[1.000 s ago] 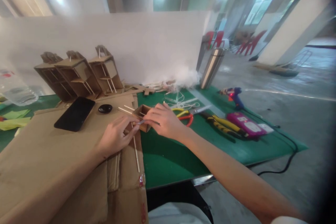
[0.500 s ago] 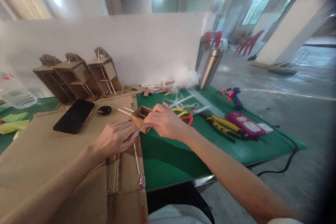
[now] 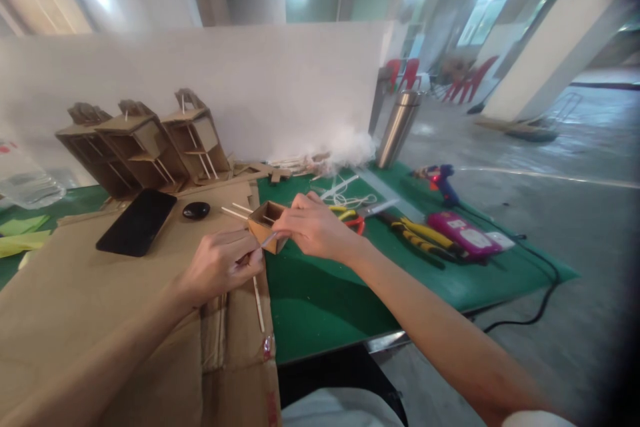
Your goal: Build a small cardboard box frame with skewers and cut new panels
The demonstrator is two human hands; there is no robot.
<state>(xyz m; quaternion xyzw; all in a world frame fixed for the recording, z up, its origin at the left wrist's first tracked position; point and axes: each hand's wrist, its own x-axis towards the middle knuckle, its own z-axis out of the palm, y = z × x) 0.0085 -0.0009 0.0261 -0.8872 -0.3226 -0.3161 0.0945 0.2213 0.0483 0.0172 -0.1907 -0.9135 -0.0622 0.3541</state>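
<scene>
A small open-topped cardboard box (image 3: 257,227) sits where the cardboard sheet meets the green table. Closed around its right side, my right hand (image 3: 313,225) hides that part of the box. My left hand (image 3: 225,263) is at the near left of the box, thumb and fingers pinched on a thin grey, stick-like piece (image 3: 269,239). This piece lies against the box's near wall; what exactly it is, I cannot make out. Thin wooden sticks (image 3: 236,210) jut out to the left of the box. Another wooden stick (image 3: 259,307) lies below my left hand.
Three cardboard structures (image 3: 145,140) stand at the back left, behind a black phone (image 3: 137,221) and a black mouse (image 3: 196,210). Scissors (image 3: 356,221), pliers (image 3: 420,239), a magenta device (image 3: 461,233), a glue gun (image 3: 443,183) and a steel flask (image 3: 399,130) are at the right.
The view has shifted slightly. My left fingers have curled and drawn back a little, showing more of the grey piece. My right hand stays on the box.
</scene>
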